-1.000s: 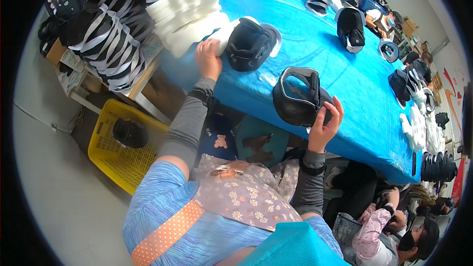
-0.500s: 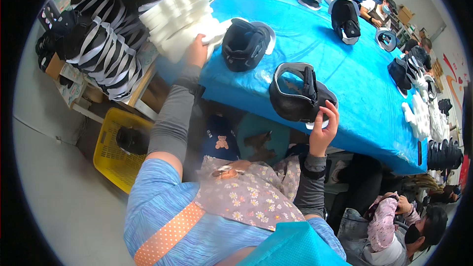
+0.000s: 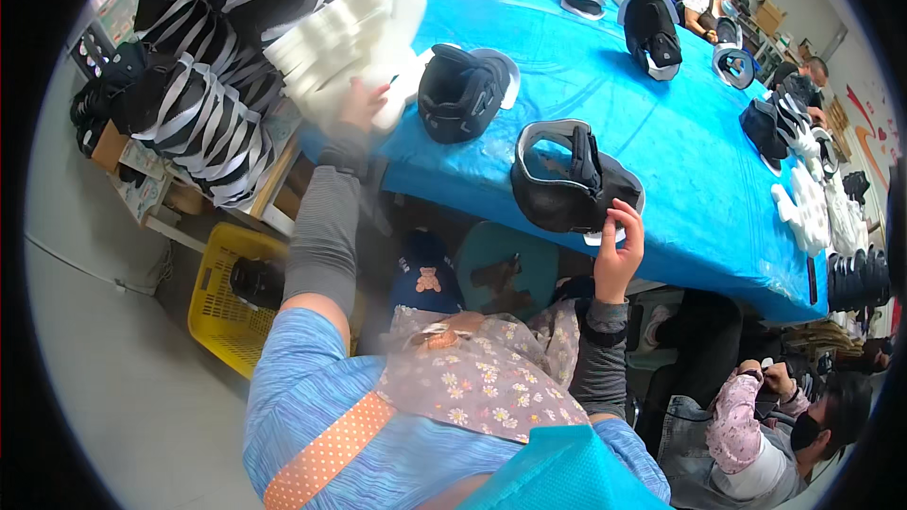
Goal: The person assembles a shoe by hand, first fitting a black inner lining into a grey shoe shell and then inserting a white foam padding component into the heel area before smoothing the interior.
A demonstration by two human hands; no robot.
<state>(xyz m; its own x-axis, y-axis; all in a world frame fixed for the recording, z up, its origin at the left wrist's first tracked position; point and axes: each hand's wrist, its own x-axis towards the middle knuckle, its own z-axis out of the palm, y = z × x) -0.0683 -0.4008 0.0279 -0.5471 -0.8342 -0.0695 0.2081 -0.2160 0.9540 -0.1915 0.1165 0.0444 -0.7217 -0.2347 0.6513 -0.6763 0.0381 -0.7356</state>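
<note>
The black shoe upper [image 3: 557, 191] stands on the blue tabletop [image 3: 567, 80] close to its near edge, its collar gaping upward so that blue shows through the hollow. Its black end points right, and a white rim shows under that end. The right hand [image 3: 616, 269] is at this end, with bent fingers [image 3: 624, 216] resting against the surface; whether the thumb pinches from the other side is too hidden to say.

The left hand [image 3: 357, 106] reaches past the tabletop's near left corner to the stack of white soft pieces [image 3: 331, 42]. It is blurred and touches or nearly touches the lower part of the stack; I can't make out whether its fingers have closed on a piece.

As far as the work shows, no white piece is clear of the stack in the left hand, and none can be seen inside the upper at the right hand. I judge this upper to be partway through its handling, since it is at the fingers rather than set aside. The white stack is thick, so plenty appears to be left.

A second black upper [image 3: 458, 99] stands near the tabletop's left edge, a pale-edged flap turned right. A third upper [image 3: 652, 36] is farther back, toward the far edge. Whether these two are finished is not clear. Beside the tabletop's left end are piled black-and-white pieces [image 3: 203, 123], and on the floor is a yellow basket [image 3: 213, 316] with a dark item [image 3: 257, 281] inside.
</note>
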